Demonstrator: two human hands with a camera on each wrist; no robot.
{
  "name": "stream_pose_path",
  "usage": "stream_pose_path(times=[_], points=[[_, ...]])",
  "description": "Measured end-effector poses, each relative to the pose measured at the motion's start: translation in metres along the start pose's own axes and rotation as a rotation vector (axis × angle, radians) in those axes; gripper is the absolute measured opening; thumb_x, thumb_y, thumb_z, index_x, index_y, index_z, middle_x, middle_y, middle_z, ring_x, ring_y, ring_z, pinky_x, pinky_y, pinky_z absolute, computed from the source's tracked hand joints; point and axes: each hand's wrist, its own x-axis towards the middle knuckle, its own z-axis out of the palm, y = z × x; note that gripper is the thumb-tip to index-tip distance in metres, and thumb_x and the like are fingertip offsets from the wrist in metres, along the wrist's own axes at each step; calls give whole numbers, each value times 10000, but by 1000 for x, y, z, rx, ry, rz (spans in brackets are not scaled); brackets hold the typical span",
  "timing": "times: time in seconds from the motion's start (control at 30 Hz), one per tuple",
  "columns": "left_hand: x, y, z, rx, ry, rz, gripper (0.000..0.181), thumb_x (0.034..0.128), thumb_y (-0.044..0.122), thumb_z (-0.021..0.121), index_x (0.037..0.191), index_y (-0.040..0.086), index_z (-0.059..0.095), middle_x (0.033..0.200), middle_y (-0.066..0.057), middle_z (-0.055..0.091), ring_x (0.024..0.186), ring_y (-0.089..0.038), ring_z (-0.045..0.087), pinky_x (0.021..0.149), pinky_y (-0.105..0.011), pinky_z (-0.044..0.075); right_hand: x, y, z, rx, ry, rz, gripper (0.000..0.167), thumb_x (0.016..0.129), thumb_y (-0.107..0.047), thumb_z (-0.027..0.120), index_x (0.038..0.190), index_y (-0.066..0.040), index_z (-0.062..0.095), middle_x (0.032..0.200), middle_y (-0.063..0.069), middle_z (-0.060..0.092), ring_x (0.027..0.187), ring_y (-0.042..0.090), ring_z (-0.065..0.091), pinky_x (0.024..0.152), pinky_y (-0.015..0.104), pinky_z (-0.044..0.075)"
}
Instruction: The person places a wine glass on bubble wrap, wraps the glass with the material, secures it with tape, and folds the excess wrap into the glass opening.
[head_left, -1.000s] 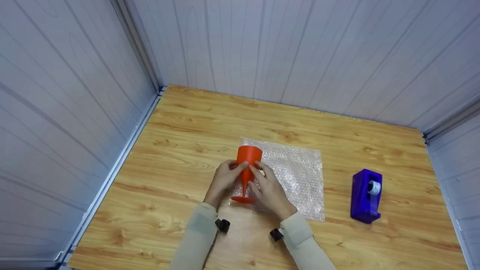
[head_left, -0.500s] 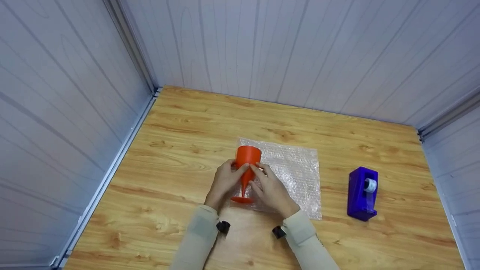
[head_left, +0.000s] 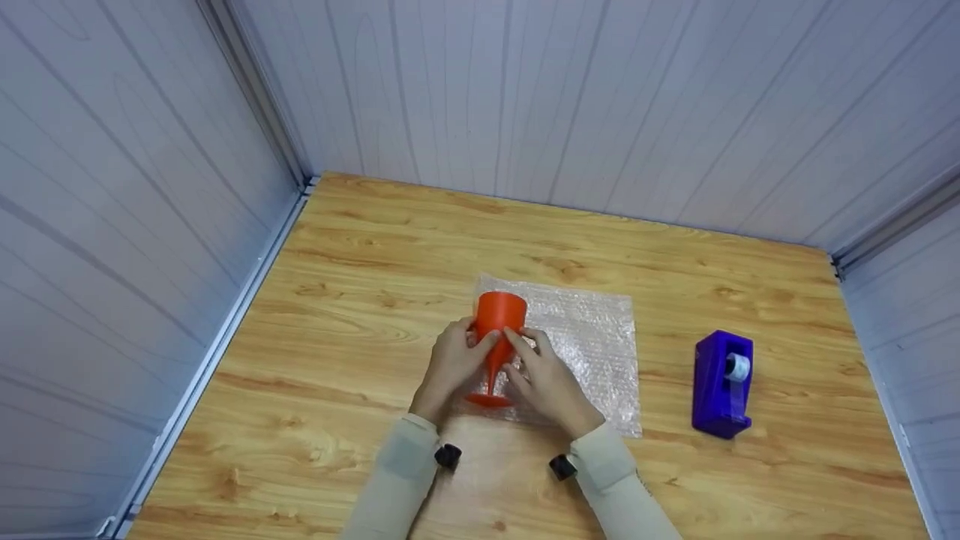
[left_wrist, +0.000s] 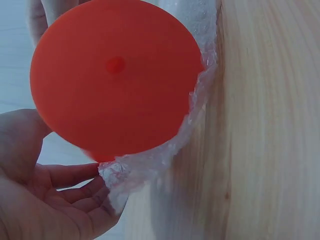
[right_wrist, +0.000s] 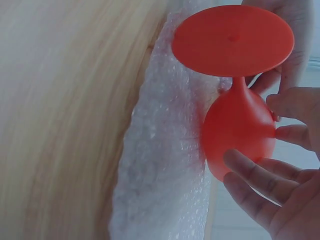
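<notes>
A red goblet point(head_left: 501, 311) lies on its side over the left part of a bubble wrap sheet point(head_left: 592, 337), its foot toward the person. My left hand point(head_left: 451, 361) grips the cup from the left, thumb on top. From the right, my right hand point(head_left: 553, 386) touches the cup with its fingertips, the fingers spread and slightly bent. In the left wrist view the round foot point(left_wrist: 120, 100) hides most of the cup, and the wrap's edge point(left_wrist: 150, 170) is at the left hand's fingertips. The right wrist view shows right fingers point(right_wrist: 265, 182) against the bowl point(right_wrist: 237, 130).
A blue tape dispenser point(head_left: 722, 384) with a roll of clear tape stands on the wooden table point(head_left: 360, 300), right of the wrap. Pale panel walls point(head_left: 525, 97) rise at the back and on both sides.
The head view has shifted slightly. Both hands stay at the goblet, with only small shifts of the fingers on it; the right fingertips have moved slightly at the cup.
</notes>
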Motion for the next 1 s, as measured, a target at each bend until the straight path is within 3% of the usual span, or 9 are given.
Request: stream_pose_path(times=[0.13,0.27,0.37,0.67,0.83,1.0], points=[[-2,2,0,7,7,11,473,978,274,660,1298,-69,600,1086,-184,634,970,-303,625,847,-457,536,-1,3,0,15,18,-8,551,966,-154,676,1473,-52,487,1382,225,469,976,247,639,799,358,571],[-1,1,2,4,15,26,438,985,227,645,1308,-65,600,1106,-199,633,1021,-322,637,863,-451,544,-3,5,0,3,75,-42,511,955,-124,680,1428,-4,529,1353,234,491,1192,342,535,966,436,502],[-1,1,4,-8,17,47,410,989,195,631,1306,-63,603,1110,-199,635,1026,-315,645,856,-432,551,-4,6,-1,-4,112,-65,492,939,-102,692,1390,37,553,1363,233,496,1254,361,476,1027,452,455],[-1,2,4,-30,39,130,338,1010,57,520,1301,-93,606,1134,-229,638,1022,-331,642,880,-440,543,-4,7,-2,-14,164,-99,479,906,-76,711,1326,106,570,1358,238,515,1268,383,459,1052,479,423],[1,0,5,6,72,157,341,966,-65,513,1281,-61,642,1094,-207,667,990,-309,642,878,-428,532,-5,7,-5,3,116,-46,493,935,-118,692,1359,89,550,1394,220,502,1287,347,466,1060,448,423],[2,-2,7,-49,77,145,333,946,-84,577,1256,-17,678,1097,-174,681,929,-249,672,797,-340,566,-7,9,-9,32,81,1,519,944,-120,692,1411,31,525,1376,195,509,1239,311,522,1045,416,443]])
